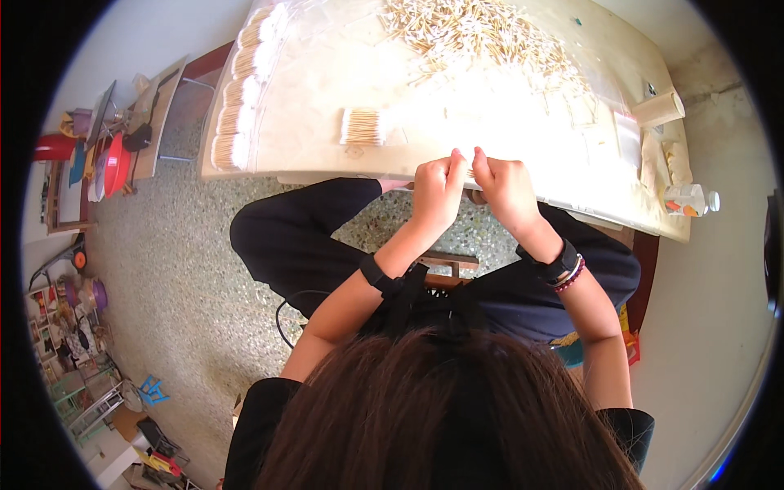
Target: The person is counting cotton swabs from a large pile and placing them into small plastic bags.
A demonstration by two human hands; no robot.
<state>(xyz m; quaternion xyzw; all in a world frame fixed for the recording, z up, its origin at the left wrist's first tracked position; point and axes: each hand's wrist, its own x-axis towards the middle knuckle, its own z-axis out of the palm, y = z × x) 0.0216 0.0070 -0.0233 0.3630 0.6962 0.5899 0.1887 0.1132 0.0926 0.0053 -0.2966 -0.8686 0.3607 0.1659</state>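
Note:
My left hand [438, 189] and my right hand [506, 189] are close together over the table's near edge, fingers curled in and thumbs pointing up. Between them a small bit of thin tan sticks shows, which look like cotton swabs [471, 173]; most of what they grip is hidden by the fingers. To the left of my hands lies a neat flat bundle of cotton swabs [363, 127]. Farther back spreads a big loose heap of cotton swabs [482, 37]. Bright glare washes out the table just beyond my hands.
Several swab bundles [237, 114] line the table's [318, 73] left side. At the right end are a paper roll [658, 109], clear plastic bags [627, 139] and a clear bottle [686, 200]. A wooden stool part [447, 260] shows between my knees.

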